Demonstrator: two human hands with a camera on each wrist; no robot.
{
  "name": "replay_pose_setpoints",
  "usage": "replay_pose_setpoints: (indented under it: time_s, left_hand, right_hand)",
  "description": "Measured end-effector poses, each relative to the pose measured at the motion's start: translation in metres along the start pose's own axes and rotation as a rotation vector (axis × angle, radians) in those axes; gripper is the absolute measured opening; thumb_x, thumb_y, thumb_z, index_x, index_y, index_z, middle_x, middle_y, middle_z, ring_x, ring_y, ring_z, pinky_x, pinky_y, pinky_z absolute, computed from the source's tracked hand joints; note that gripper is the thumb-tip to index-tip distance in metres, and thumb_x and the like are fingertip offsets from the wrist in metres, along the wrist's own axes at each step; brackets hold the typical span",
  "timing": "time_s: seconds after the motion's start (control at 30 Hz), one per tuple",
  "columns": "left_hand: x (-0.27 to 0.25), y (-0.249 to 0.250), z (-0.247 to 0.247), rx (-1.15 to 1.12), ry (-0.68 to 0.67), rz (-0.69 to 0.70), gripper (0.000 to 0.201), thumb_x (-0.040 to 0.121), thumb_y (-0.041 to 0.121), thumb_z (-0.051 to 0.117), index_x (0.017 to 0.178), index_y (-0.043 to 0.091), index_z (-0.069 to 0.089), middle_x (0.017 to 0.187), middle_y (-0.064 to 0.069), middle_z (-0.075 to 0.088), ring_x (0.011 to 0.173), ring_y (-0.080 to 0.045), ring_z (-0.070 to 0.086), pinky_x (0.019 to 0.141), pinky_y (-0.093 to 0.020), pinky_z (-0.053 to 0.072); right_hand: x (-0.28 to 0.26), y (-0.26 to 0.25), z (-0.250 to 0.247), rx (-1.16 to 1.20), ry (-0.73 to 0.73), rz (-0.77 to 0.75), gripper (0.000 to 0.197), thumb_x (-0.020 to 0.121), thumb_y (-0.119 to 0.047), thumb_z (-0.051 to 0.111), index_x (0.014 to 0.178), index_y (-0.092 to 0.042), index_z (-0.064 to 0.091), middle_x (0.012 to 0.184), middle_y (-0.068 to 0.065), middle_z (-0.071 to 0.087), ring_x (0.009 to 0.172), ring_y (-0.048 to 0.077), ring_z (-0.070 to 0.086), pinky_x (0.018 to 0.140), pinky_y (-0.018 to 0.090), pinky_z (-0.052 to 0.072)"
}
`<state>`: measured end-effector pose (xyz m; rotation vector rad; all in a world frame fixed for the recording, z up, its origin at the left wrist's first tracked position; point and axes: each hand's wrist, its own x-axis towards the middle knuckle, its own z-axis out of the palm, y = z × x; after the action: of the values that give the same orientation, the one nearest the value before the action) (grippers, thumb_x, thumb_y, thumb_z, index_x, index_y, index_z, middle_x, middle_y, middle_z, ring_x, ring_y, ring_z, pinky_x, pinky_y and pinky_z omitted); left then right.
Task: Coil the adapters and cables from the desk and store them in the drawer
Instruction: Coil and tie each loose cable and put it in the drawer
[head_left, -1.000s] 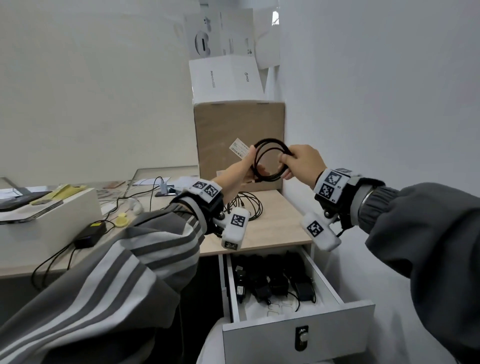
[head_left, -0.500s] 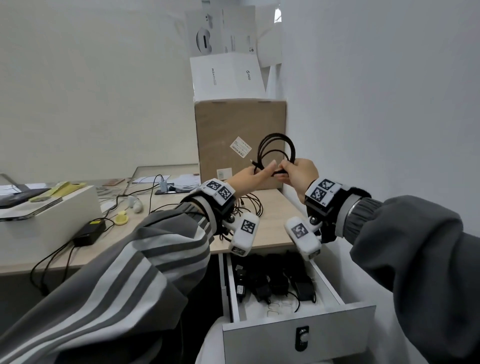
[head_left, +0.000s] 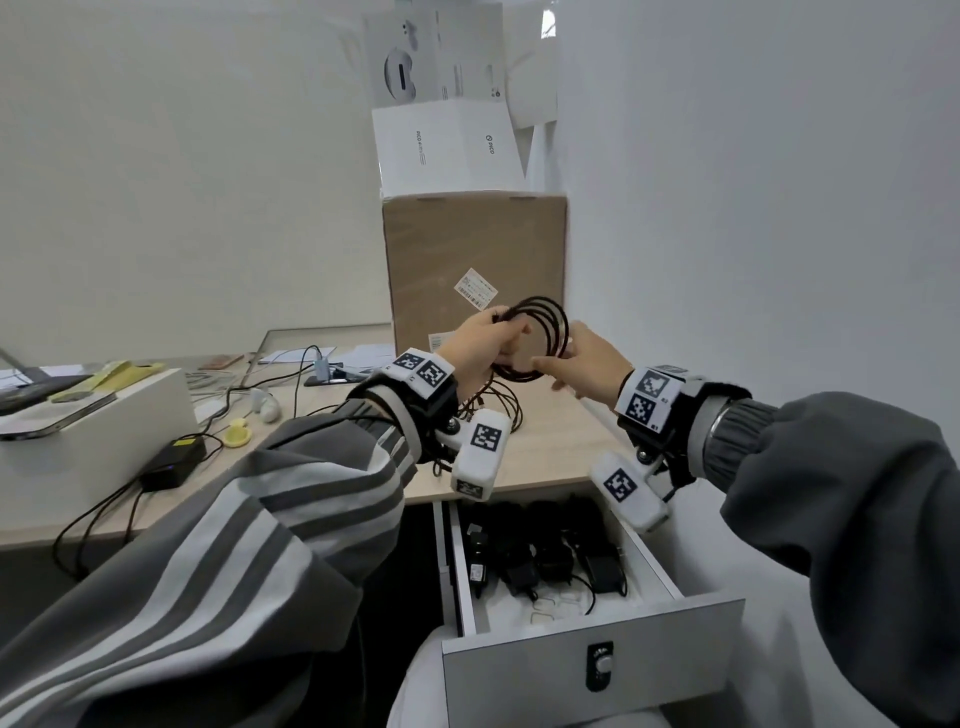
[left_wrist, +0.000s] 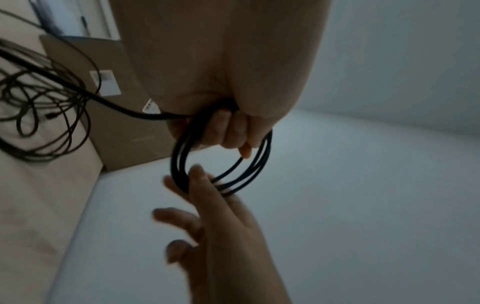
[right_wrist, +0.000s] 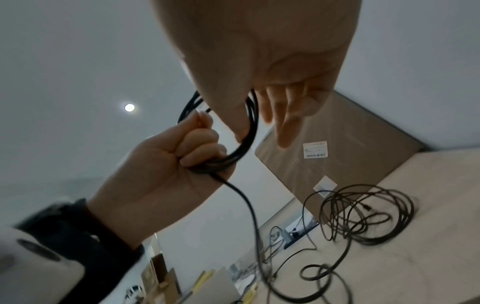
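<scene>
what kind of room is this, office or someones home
Probably an office or lab corner: a light wooden desk against white walls, stacked white headset product boxes on a brown cardboard box, and an open white drawer of black power adapters.

Black cable (head_left: 540, 332) coiled in loops, tail trailing to desk (head_left: 561, 441).
</scene>
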<state>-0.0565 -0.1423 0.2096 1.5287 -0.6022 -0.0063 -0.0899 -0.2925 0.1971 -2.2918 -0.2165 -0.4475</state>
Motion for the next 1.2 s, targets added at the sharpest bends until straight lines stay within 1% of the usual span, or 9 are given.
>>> replay_pose_setpoints:
  time_s: [0.1, 0.27, 0.5, 0.6, 0.7, 0.8, 1.0, 1.1, 1.2]
  left_hand:
    - [-0.002, -0.010, 0.004, 0.183, -0.039, -0.031, 0.024, 0.098, 0.003, 0.046, 0.076, 0.011, 0.052, 0.049, 0.010, 0.041, 0.041, 0.000, 0.034, 0.042, -0.013, 0.027]
    - [0.005, -0.023, 0.006, 0.274, -0.067, -0.084, 0.013, 0.092, 0.007, 0.056, 0.080, 0.008, 0.055, 0.061, -0.001, 0.041, 0.051, -0.010, 0.035, 0.048, -0.019, 0.031]
    - [0.019, -0.054, -0.007, 0.589, -0.298, -0.240, 0.013, 0.088, 0.012, 0.061, 0.079, 0.007, 0.053, 0.057, -0.003, 0.041, 0.044, -0.012, 0.033, 0.042, -0.022, 0.027]
    - [0.027, -0.068, -0.007, 0.645, -0.390, -0.276, 0.008, 0.089, 0.012, 0.058, 0.085, 0.006, 0.055, 0.057, 0.000, 0.042, 0.047, -0.013, 0.034, 0.043, -0.022, 0.029]
    - [0.035, -0.084, -0.014, 0.471, -0.334, -0.254, 0.015, 0.090, 0.015, 0.062, 0.091, 0.001, 0.058, 0.058, 0.000, 0.044, 0.048, -0.014, 0.040, 0.046, -0.022, 0.033]
    - [0.038, -0.100, -0.024, 0.320, -0.249, -0.193, 0.023, 0.092, 0.027, 0.062, 0.079, 0.009, 0.056, 0.063, 0.003, 0.051, 0.060, -0.013, 0.051, 0.064, -0.024, 0.041]
    - [0.040, -0.144, -0.020, 0.397, -0.140, -0.230, 0.032, 0.100, 0.031, 0.045, 0.079, 0.015, 0.064, 0.085, 0.005, 0.067, 0.085, -0.005, 0.059, 0.088, -0.020, 0.041]
    - [0.042, -0.161, -0.014, 0.215, -0.040, -0.229, 0.029, 0.103, 0.020, 0.040, 0.081, 0.015, 0.059, 0.079, 0.000, 0.066, 0.079, -0.007, 0.063, 0.079, -0.010, 0.046]
    - [0.045, -0.175, -0.013, 0.086, 0.002, -0.204, 0.025, 0.103, 0.015, 0.039, 0.085, 0.013, 0.056, 0.058, 0.006, 0.048, 0.060, -0.012, 0.052, 0.069, -0.021, 0.046]
  right_hand:
    - [0.001, 0.007, -0.003, -0.190, 0.021, -0.163, 0.051, 0.091, -0.018, 0.057, 0.136, -0.013, 0.034, 0.118, 0.011, 0.058, 0.103, 0.028, 0.058, 0.085, 0.031, 0.043]
    - [0.005, 0.025, 0.021, -0.214, -0.118, -0.136, 0.039, 0.096, -0.010, 0.043, 0.133, -0.008, 0.031, 0.122, 0.016, 0.056, 0.107, 0.032, 0.056, 0.091, 0.040, 0.044]
    - [0.010, 0.052, 0.035, -0.410, -0.255, -0.213, 0.031, 0.096, -0.027, 0.050, 0.118, -0.005, 0.051, 0.108, 0.013, 0.063, 0.096, 0.028, 0.057, 0.070, 0.030, 0.033]
    - [0.021, 0.065, 0.041, -0.381, -0.336, -0.204, 0.012, 0.093, -0.019, 0.054, 0.102, -0.010, 0.057, 0.100, 0.011, 0.065, 0.078, 0.020, 0.058, 0.060, 0.024, 0.032]
    - [0.030, 0.079, 0.046, -0.262, -0.225, -0.146, 0.015, 0.094, -0.015, 0.047, 0.083, -0.013, 0.057, 0.073, 0.009, 0.065, 0.052, 0.013, 0.057, 0.053, 0.022, 0.042]
    - [0.038, 0.098, 0.051, -0.043, -0.121, -0.016, 0.019, 0.095, -0.014, 0.048, 0.082, -0.006, 0.059, 0.055, 0.008, 0.059, 0.037, 0.004, 0.053, 0.045, 0.017, 0.044]
    - [0.051, 0.134, 0.080, 0.299, 0.021, 0.184, 0.021, 0.094, -0.014, 0.049, 0.074, -0.011, 0.056, 0.058, 0.009, 0.061, 0.046, 0.016, 0.063, 0.050, 0.024, 0.053]
    - [0.055, 0.143, 0.092, 0.308, -0.033, 0.213, 0.022, 0.095, -0.015, 0.048, 0.075, -0.012, 0.055, 0.058, 0.010, 0.060, 0.049, 0.019, 0.063, 0.049, 0.024, 0.052]
    - [0.059, 0.149, 0.098, 0.254, -0.101, 0.209, 0.020, 0.095, -0.017, 0.048, 0.079, -0.010, 0.058, 0.059, 0.009, 0.061, 0.046, 0.017, 0.057, 0.043, 0.019, 0.044]
